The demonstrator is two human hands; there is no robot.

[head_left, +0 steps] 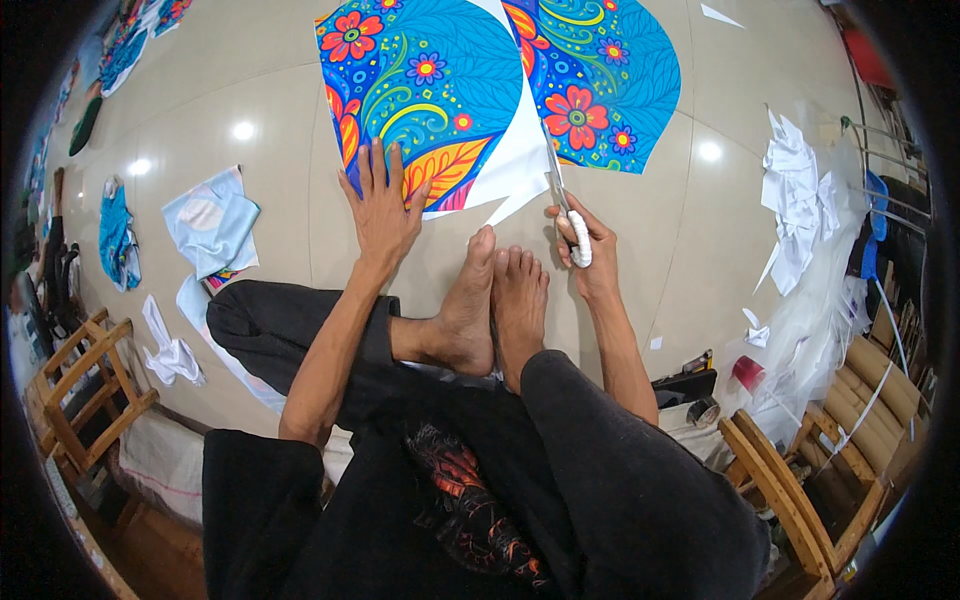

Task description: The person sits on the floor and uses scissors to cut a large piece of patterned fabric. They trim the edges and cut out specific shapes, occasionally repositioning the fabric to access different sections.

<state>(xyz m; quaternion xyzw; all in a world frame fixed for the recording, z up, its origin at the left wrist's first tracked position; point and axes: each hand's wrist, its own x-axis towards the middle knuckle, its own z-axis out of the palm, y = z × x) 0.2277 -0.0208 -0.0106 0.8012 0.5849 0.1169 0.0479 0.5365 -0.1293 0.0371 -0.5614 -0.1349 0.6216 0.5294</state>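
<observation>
A printed fabric sheet [460,90], blue with red flowers and yellow leaves, lies flat on the tiled floor. My left hand [385,210] rests on its lower left part, palm down with fingers spread. In my right hand [590,245] is a pair of scissors [580,240] with white-wrapped handles. Their blades point away from me, along the white strip [515,165] between the left print and a second rounded printed panel [605,100]. A pointed white flap hangs off the near edge, close to my feet [490,290].
White fabric scraps [790,195] are heaped at the right beside clear plastic sheeting [810,330]. A light blue cloth [212,220] and a white scrap [170,345] lie left. Wooden frames [90,385] stand at the lower left. Brown rolls [870,400] and a red cup-like object [747,373] are at the right.
</observation>
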